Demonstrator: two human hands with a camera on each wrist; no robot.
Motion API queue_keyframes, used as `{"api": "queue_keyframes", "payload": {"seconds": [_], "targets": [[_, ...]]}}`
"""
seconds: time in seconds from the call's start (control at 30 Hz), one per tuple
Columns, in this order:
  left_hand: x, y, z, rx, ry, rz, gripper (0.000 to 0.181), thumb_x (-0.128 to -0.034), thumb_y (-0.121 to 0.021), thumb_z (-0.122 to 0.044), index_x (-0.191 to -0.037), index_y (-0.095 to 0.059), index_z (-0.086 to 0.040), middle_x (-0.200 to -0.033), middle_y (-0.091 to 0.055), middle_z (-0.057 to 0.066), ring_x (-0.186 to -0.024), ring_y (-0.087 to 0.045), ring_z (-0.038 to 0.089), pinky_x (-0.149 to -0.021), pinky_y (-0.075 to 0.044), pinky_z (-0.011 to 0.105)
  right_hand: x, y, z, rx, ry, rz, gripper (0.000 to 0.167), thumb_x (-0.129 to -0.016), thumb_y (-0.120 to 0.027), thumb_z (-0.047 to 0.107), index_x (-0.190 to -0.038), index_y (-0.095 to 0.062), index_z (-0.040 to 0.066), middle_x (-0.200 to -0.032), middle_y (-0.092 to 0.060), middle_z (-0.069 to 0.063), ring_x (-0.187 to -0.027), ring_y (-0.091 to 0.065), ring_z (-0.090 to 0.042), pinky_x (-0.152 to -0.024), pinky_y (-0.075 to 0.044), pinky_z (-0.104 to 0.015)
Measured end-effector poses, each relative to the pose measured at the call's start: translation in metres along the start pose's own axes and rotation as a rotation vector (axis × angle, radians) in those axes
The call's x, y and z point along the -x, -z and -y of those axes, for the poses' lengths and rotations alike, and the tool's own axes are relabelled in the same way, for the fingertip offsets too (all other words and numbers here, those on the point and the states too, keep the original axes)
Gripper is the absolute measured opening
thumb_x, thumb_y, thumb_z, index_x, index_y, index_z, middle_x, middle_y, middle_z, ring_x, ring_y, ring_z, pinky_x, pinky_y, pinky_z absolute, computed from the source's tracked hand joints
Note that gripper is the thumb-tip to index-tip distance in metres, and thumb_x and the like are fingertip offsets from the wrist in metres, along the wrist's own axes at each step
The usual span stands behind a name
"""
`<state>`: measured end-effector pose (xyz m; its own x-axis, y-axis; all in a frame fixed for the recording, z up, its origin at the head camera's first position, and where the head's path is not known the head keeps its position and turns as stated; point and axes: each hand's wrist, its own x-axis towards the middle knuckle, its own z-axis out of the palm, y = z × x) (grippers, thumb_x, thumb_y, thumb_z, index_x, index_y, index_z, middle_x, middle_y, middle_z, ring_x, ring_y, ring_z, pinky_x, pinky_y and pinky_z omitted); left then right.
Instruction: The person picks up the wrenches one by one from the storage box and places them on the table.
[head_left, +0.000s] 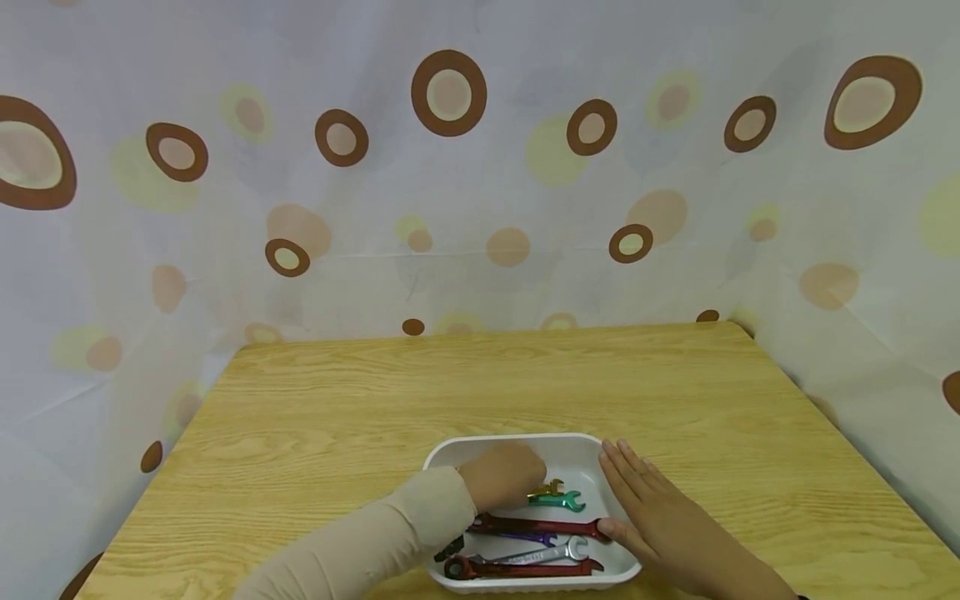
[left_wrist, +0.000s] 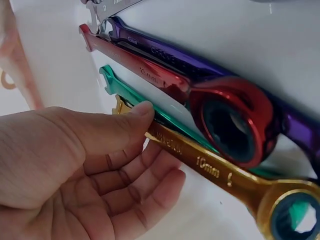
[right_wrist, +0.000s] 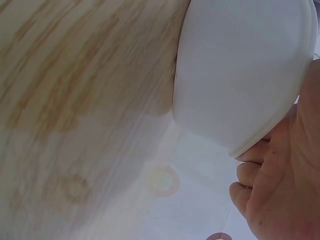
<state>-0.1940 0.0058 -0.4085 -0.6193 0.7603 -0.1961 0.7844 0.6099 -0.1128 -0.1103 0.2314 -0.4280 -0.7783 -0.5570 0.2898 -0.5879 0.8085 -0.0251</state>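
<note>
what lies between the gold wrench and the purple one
Between the gold wrench and the purple wrench lie the green wrench, nearer the gold, and a red wrench, nearer the purple; the left wrist view shows it.

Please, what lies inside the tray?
Gold wrench, green wrench, purple wrench, silver wrench, two red wrenches, something dark. The left hand and sleeve hide part of the tray; what they cover cannot be told.

From the head we look forward and down, from farther back, over the table [head_left: 480,383]. From the left wrist we look very close at the left hand [left_wrist: 75,167] and wrenches [left_wrist: 205,167]. From the right wrist we look, tilted, close by the outside of the white tray [right_wrist: 235,65]. Our head view shares wrenches with the left, tray with the right
</note>
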Motion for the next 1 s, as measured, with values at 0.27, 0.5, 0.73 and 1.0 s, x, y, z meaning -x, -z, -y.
{"api": "queue_keyframes", "payload": {"seconds": [0.27,0.5,0.73,1.0], "targets": [[0.001,0.001,0.0,0.036,0.017,-0.031,0.029,-0.0795,-0.067,-0.003,-0.063,-0.048,-0.016,-0.061,-0.047,-0.006,-0.057,-0.041,0.009,-0.054,-0.037,0.019,0.0,0.001,0.0,-0.031,-0.035,0.044,0.067,-0.099,-0.047,0.043,-0.146,-0.033,-0.002,-0.154,-0.029,-0.017,-0.146,0.001,-0.009,-0.111,0.01,-0.013],[0.002,0.001,0.0,0.037,0.012,-0.047,0.025,-0.0805,-0.068,-0.005,-0.065,-0.051,-0.016,-0.062,-0.05,-0.007,-0.058,-0.042,0.008,-0.054,-0.038,0.02,-0.001,0.003,0.002,-0.051,-0.057,0.069,0.068,-0.099,-0.046,0.044,-0.147,-0.032,-0.002,-0.154,-0.028,-0.016,-0.147,-0.008,-0.016,-0.11,0.01,-0.012],[0.005,0.004,0.001,0.091,0.024,-0.024,0.025,-0.0829,-0.067,-0.005,-0.067,-0.051,-0.016,-0.063,-0.048,-0.006,-0.058,-0.041,0.008,-0.054,-0.037,0.019,-0.002,0.004,0.003,-0.078,-0.075,0.1,0.069,-0.099,-0.045,0.046,-0.147,-0.032,-0.001,-0.155,-0.026,-0.016,-0.146,-0.015,-0.023,-0.109,0.011,-0.011],[0.009,0.011,0.007,0.205,0.011,-0.042,0.018,-0.0869,-0.069,-0.015,-0.074,-0.057,-0.015,-0.066,-0.052,-0.007,-0.058,-0.043,0.007,-0.054,-0.037,0.019,-0.002,0.003,0.002,-0.054,-0.043,0.055,0.069,-0.098,-0.048,0.044,-0.146,-0.032,-0.002,-0.154,-0.029,-0.017,-0.147,-0.01,-0.02,-0.11,0.01,-0.012]]}}
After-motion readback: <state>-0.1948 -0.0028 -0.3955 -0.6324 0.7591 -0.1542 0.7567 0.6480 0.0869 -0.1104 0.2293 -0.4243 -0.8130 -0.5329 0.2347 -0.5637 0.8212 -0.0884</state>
